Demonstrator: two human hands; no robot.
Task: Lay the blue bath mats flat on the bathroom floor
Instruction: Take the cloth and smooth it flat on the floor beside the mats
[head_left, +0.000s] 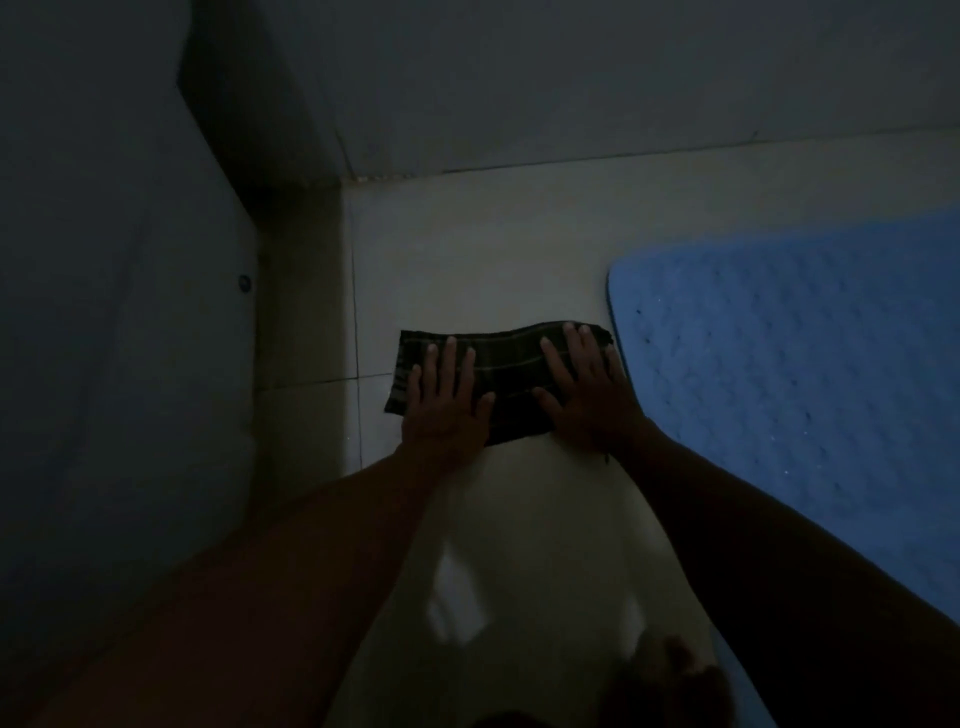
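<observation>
A blue bath mat (810, 374) with a bumpy, dimpled surface lies flat on the pale tiled floor (467, 249) at the right. Left of its rounded corner a small dark striped cloth (506, 364) lies on the tiles. My left hand (447, 400) presses flat on the cloth's left part, fingers spread. My right hand (589, 389) presses flat on its right part, close to the mat's edge. Neither hand grips anything. The room is very dim.
A white door or panel (119, 312) with a small round knob (243, 283) stands at the left beside a dark frame (296, 291). A wall (571, 78) meets the floor at the back. A foot (670, 680) shows at the bottom.
</observation>
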